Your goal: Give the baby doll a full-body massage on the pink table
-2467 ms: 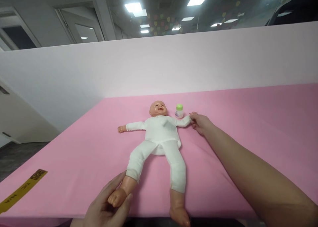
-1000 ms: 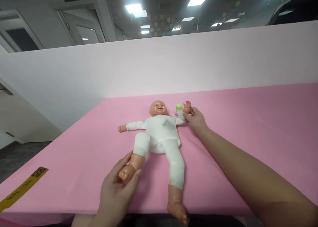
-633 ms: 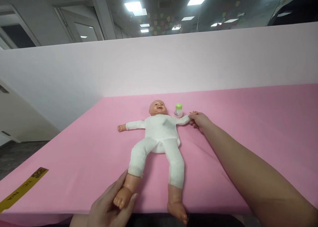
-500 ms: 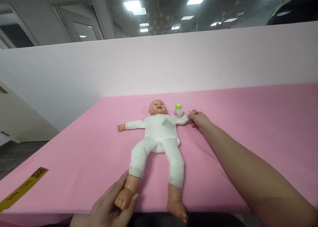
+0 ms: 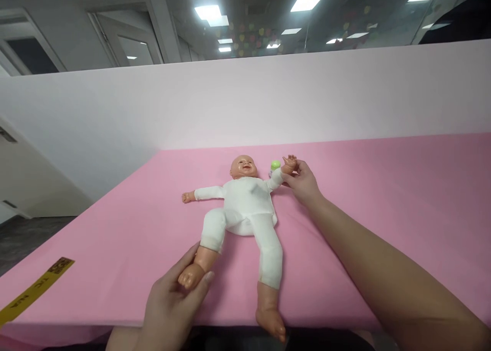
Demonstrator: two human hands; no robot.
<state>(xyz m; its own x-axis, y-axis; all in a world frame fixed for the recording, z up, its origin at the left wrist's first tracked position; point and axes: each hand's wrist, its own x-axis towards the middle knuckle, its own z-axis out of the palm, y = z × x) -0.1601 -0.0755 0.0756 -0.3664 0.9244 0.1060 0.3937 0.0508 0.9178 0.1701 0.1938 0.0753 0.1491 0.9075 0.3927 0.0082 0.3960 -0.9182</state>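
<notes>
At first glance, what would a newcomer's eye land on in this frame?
A baby doll in white clothes, face up in the middle of the pink table. The left hand grips its foot at the near edge with the knee bent, and the right hand lifts its arm beside a small green-capped bottle. A yellow tape strip lies far left.

Both my hands are gripping.
My left hand (image 5: 174,300) is cupping low and near, palm up with fingers curled closed, while my right arm is reaching far forward, my right hand (image 5: 303,179) pinching closed.
</notes>
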